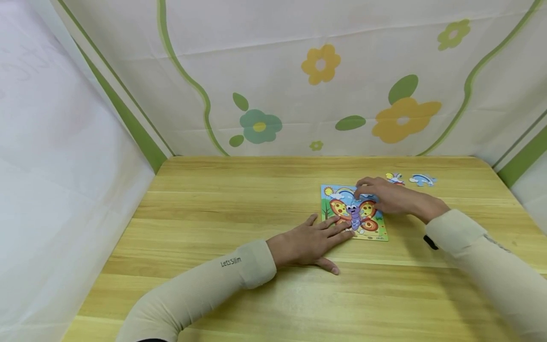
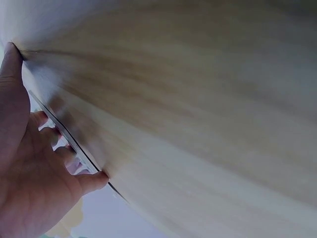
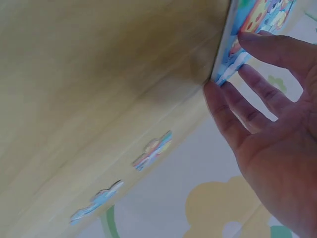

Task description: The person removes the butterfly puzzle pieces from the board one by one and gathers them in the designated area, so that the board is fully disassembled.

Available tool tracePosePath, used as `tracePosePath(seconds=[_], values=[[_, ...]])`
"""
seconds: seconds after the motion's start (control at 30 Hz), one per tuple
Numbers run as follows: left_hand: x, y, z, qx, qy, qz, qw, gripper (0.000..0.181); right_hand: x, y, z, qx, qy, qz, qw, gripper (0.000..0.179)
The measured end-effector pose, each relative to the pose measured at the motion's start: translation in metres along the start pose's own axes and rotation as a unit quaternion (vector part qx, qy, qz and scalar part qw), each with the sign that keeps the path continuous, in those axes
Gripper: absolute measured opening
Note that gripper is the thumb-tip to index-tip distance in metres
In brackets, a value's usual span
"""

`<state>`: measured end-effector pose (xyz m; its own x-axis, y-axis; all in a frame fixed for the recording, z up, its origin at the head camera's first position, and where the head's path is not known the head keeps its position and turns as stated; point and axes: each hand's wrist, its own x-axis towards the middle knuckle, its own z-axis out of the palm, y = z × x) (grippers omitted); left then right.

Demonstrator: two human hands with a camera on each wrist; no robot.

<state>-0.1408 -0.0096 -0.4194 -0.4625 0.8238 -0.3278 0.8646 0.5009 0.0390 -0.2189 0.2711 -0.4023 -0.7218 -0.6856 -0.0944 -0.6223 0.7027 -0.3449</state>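
A square jigsaw puzzle with a purple butterfly picture lies flat on the wooden table, right of centre. My left hand rests on its lower left part, fingers stretched over the picture and thumb out on the wood below. Over the upper right part bends my right hand, its fingertips on the puzzle near the top edge. In the right wrist view the thumb touches the picture while the other fingers reach the board's edge and corner. The right hand covers that corner in the head view.
Two loose puzzle pieces lie near the table's back edge: a colourful one just behind the right hand, and a blue rainbow one farther right. A white curtain with flowers rises behind the table.
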Motion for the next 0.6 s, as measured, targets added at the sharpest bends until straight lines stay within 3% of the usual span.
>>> tracePosePath(seconds=[0.3,0.6], values=[[0.0002,-0.0003,0.0010,0.006,0.004,0.002,1.0000,0.093,0.0080,-0.0037,-0.0042,-0.015,-0.025,0.004,0.9996,0.044],[0.0012,-0.0007,0.0023,0.006,0.002,0.000,1.0000,0.093,0.0075,-0.0050,-0.0049,-0.025,-0.020,0.015,0.9994,0.042]])
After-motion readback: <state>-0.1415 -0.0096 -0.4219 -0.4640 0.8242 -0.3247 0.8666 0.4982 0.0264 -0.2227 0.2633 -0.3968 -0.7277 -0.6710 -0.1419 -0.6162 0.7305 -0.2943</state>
